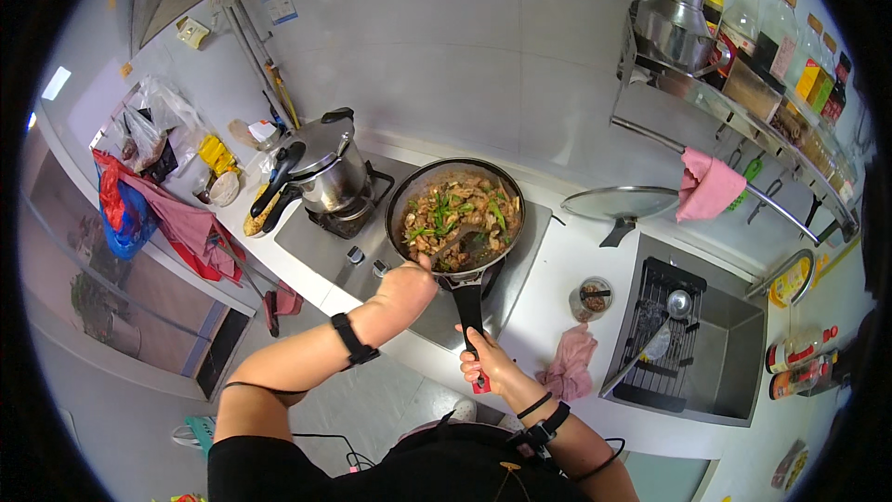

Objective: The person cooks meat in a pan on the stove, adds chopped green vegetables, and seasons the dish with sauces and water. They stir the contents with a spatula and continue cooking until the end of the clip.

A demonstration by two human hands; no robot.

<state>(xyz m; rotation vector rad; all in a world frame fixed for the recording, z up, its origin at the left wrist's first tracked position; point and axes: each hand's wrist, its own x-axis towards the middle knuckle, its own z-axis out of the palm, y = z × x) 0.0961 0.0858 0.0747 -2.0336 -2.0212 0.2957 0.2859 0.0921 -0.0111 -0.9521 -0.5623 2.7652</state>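
Note:
A dark frying pan (397, 206) sits over the stove's right burner, filled with chopped browned food and green pepper pieces (444, 212). My right hand (488, 363) is wrapped round the pan's long black handle (467, 305), near its red-tipped end. Above the pan's near-left rim, my left hand (406, 289) is closed on a spatula (455, 242). The spatula slants into the food; its grip is hidden in my fingers and its blade partly covered.
A pressure cooker (330, 177) stands on the left burner, its handles jutting left. Right of the pan are a glass lid (618, 203), a small jar (591, 299) and a pink cloth (570, 361). The sink (729, 353) holds a rack and ladle. A bottle shelf (743, 112) overhangs the upper right.

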